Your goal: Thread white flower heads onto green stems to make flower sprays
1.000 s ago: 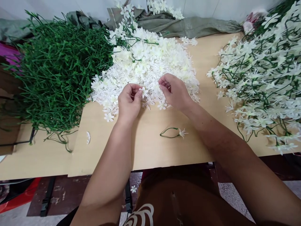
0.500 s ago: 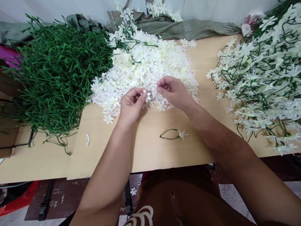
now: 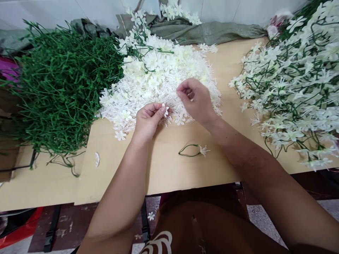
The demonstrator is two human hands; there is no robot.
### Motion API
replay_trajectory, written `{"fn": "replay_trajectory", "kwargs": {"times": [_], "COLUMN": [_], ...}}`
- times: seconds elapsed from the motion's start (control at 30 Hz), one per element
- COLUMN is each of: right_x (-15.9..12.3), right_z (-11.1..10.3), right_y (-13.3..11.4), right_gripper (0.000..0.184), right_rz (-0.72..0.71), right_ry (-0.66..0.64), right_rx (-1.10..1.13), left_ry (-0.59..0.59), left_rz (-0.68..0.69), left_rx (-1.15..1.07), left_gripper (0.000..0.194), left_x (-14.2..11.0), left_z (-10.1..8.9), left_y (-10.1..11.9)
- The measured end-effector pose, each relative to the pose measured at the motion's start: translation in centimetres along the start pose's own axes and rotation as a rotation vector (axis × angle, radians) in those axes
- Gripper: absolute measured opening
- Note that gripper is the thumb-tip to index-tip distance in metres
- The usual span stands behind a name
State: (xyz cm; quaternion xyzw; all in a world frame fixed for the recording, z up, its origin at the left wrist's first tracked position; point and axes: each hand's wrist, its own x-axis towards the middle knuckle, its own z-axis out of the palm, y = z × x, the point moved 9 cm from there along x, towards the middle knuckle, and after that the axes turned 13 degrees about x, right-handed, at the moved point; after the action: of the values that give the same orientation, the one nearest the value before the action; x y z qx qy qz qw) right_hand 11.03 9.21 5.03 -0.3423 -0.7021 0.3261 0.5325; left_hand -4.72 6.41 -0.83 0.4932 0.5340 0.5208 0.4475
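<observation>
My left hand (image 3: 149,118) is closed in a pinch on a small white artificial flower (image 3: 165,110), its petals turned edge-on beyond the thumb. My right hand (image 3: 194,98) is raised over the front of a heap of white flower pieces (image 3: 161,84), thumb and forefinger pressed together; what they hold, if anything, is too small to make out. Below the hands, on the tan tabletop (image 3: 164,176), lies a green stem (image 3: 188,155) bent into a loop, with a white flower head (image 3: 203,150) at its right end.
Green plastic stems (image 3: 71,84) are piled at the left. Stemmed white flowers (image 3: 293,95) form a big pile at the right. One white piece (image 3: 97,159) lies alone at front left. Behind the heap, grey-green cloth (image 3: 212,32) runs along the wall. A flower (image 3: 150,216) sits below the table edge.
My right hand has lifted slightly, its pinch kept closed. The flower in my left hand has turned from facing me to edge-on. The whole view has shifted a little.
</observation>
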Motion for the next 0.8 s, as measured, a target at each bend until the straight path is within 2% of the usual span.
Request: {"fn": "replay_trajectory", "kwargs": {"times": [0.1,0.17,0.23,0.3,0.37,0.43,0.53,0.67,0.8], "right_x": [0.5,0.5,0.3,-0.1,-0.8,-1.2,-0.9,-0.4,-0.5], "right_z": [-2.5,-2.7,-1.5,0.8,3.2,4.5,4.0,2.8,3.1], "right_y": [-0.5,-1.1,-1.3,-0.9,-0.1,0.5,1.2,1.8,1.3], "right_gripper": [0.01,0.017,0.017,0.016,0.014,0.015,0.017,0.031,0.036], "right_rz": [-0.049,-0.083,-0.062,0.023,0.136,0.226,0.274,0.266,0.234], "right_ry": [0.128,0.131,0.055,-0.087,-0.245,-0.33,-0.289,-0.195,-0.2], "right_rx": [-0.07,-0.106,-0.097,-0.028,0.096,0.241,0.377,0.409,0.416], "left_ry": [-0.008,-0.021,-0.036,-0.051,-0.067,-0.084,-0.085,-0.052,-0.018], "left_rz": [0.001,0.017,0.039,0.057,0.062,0.046,0.023,0.019,0.026], "left_rx": [0.028,0.043,0.052,0.068,0.083,0.082,0.064,0.099,0.139], "left_gripper": [0.038,0.035,0.035,0.035,0.035,0.034,0.033,0.032,0.029], "left_x": [-0.1,-0.2,-0.3,-0.3,-0.4,-0.4,-0.4,-0.2,0.0], "left_z": [-0.1,-0.1,-0.1,-0.1,-0.1,0.1,0.2,0.0,-0.1], "left_y": [0.2,0.5,0.7,0.9,0.9,0.9,0.9,0.7,0.5]}}
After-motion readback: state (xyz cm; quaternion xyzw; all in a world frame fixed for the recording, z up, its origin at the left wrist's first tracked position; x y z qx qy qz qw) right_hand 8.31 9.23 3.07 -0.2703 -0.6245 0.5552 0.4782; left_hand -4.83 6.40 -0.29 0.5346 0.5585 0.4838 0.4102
